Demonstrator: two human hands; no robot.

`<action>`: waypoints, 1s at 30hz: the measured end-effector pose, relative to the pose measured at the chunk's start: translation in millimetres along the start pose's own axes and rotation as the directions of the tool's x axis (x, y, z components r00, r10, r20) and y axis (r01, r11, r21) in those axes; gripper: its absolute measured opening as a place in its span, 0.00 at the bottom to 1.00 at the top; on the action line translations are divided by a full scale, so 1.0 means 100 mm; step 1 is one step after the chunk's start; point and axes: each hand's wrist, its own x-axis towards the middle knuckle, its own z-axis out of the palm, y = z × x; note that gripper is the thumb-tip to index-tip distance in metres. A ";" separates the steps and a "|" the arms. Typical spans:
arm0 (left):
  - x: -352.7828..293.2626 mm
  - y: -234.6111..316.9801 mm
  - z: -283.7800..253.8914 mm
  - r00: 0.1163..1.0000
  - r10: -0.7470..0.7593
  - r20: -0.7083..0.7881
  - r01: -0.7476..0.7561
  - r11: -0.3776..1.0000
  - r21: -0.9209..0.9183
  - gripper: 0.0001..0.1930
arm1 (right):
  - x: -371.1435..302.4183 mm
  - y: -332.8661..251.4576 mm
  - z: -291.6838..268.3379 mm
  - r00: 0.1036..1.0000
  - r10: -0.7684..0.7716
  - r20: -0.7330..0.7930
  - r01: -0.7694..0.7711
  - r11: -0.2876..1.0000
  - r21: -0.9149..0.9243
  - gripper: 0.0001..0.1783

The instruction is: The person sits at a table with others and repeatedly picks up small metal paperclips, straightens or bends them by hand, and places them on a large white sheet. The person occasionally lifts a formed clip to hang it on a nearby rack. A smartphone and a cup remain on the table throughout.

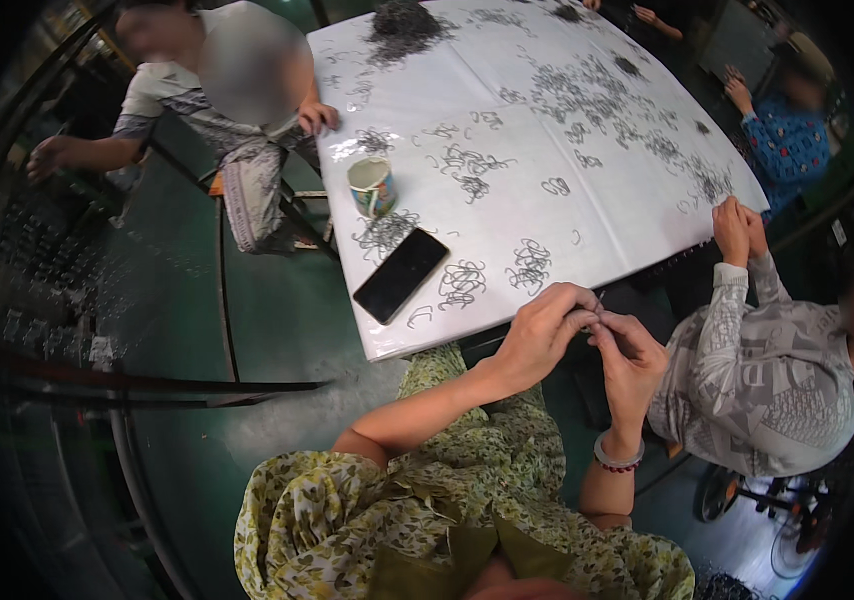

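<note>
A small wire ring (pixel 595 306) sits pinched between both hands just off the table's (pixel 507 130) near edge. Left hand (pixel 545 335) and right hand (pixel 629 362) each close fingertips on it. Best worked with short, steady twists. Ring piles (pixel 530 264) lie at eleven o'clock, a phone (pixel 400 274) at ten.

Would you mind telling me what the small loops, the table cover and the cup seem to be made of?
Loops: thin, dark bent wire, probably metal. Table cover: glossy white sheet with creases and glare, likely plastic. Cup: light, patterned, with a smooth rim; ceramic or enamel, hard to tell.
</note>
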 end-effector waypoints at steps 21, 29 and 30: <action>-0.11 -0.24 -0.21 0.991 -0.079 0.107 0.073 0.996 0.054 0.06 | 1.91 2.72 0.90 0.948 -0.144 0.285 0.311 0.622 -0.719 0.05; -0.11 -0.25 -0.10 0.992 -0.104 0.070 0.104 0.995 0.002 0.06 | 1.86 2.58 0.80 0.932 -0.172 0.319 0.362 0.483 -0.798 0.05; -0.09 -0.21 -0.08 0.994 -0.076 0.073 0.075 0.997 0.012 0.05 | 1.90 2.63 0.79 0.927 -0.128 0.353 0.372 0.445 -0.814 0.05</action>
